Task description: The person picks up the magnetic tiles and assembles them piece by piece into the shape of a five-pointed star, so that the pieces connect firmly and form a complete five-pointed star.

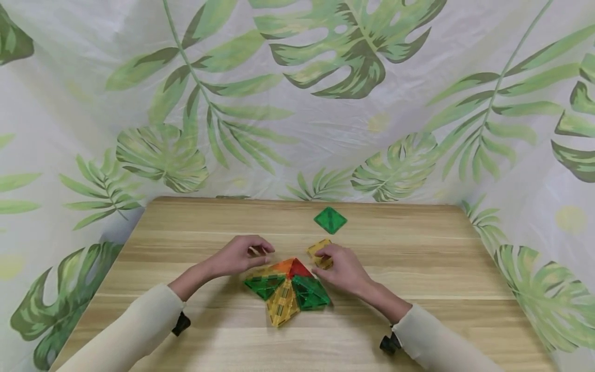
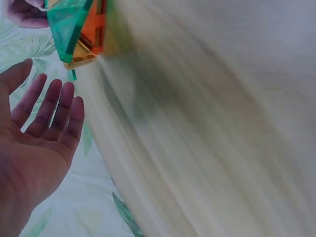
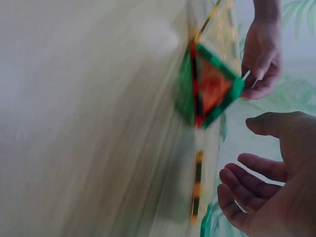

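A star-like build of translucent magnetic tiles point(image 1: 281, 305) stands on the table, with yellow, green, orange and red pieces that rise to a peak in the middle. My left hand point(image 1: 239, 256) hovers at its far left side, fingers relaxed and apart from it; the left wrist view shows its palm point(image 2: 37, 163) holding nothing. Just right of the build is my right hand point(image 1: 345, 269), over a loose yellow tile point(image 1: 317, 247) that it partly hides. In the right wrist view this hand point(image 3: 276, 182) is loosely bent and holds nothing, with the yellow tile point(image 3: 197, 190) lying apart from its fingers.
Farther back on the wooden table point(image 1: 409, 243) lies a loose green tile point(image 1: 330, 220). A leaf-patterned cloth point(image 1: 321, 129) hangs behind the table's far edge and down both sides.
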{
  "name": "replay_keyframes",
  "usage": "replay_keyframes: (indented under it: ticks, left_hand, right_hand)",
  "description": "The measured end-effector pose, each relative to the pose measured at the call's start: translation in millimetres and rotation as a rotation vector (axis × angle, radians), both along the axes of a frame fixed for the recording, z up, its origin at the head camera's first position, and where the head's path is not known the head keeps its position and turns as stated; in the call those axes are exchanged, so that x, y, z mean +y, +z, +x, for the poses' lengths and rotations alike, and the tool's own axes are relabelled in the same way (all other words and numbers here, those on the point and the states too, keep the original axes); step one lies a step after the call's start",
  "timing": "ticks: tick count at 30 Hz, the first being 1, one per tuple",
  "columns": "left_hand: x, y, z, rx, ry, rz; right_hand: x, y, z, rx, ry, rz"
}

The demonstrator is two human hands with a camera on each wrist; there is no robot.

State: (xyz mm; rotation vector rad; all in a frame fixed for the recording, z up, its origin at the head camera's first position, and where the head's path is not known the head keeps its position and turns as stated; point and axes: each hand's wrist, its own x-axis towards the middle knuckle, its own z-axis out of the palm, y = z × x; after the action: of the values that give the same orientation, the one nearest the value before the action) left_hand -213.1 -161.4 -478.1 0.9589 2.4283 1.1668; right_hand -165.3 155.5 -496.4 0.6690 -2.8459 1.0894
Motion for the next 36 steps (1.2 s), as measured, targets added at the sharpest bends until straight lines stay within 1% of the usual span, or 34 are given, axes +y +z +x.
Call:
replay_keyframes:
  ticks: [3, 6, 11, 16, 18, 22, 24, 27, 32, 36]
  left_hand:
    - [13.3, 2.7, -9.3, -0.035, 0.003, 0.030]
    - [26.2, 2.9, -18.5, -0.064, -0.007, 0.038]
    - [43.8, -2.2, -32.6, -0.116, -0.053, 0.020]
    - [57.1, -5.9, -40.3, -0.159, -0.093, 0.002]
    - [62.1, -6.9, -41.9, -0.187, -0.095, -0.003]
    - [70.8, -9.0, -43.7, -0.274, -0.085, -0.018]
    - [74.4, -8.3, -43.4, -0.320, -0.078, -0.025]
    - [79.1, -6.3, -42.4, -0.368, -0.085, -0.031]
    - [85.5, -5.3, -40.9, -0.424, -0.099, -0.031]
    - [89.3, -6.9, -39.4, -0.443, -0.092, -0.028]
  right_hand:
    - [9.6, -3.3, -7.8, 0.034, -0.067, 0.028]
    - [17.9, -6.5, -14.5, 0.039, -0.121, 0.049]
    - [28.0, -10.8, -23.3, -0.009, -0.195, 0.089]
    - [33.6, -15.1, -27.2, -0.055, -0.237, 0.115]
    - [34.7, -16.9, -27.4, -0.070, -0.243, 0.120]
    - [34.5, -19.1, -26.1, -0.096, -0.242, 0.123]
    - [33.4, -19.5, -25.5, -0.098, -0.240, 0.123]
    - [30.4, -19.6, -24.2, -0.093, -0.243, 0.121]
    - [23.6, -21.0, -21.6, -0.087, -0.249, 0.105]
    - [19.3, -23.8, -20.0, -0.064, -0.249, 0.106]
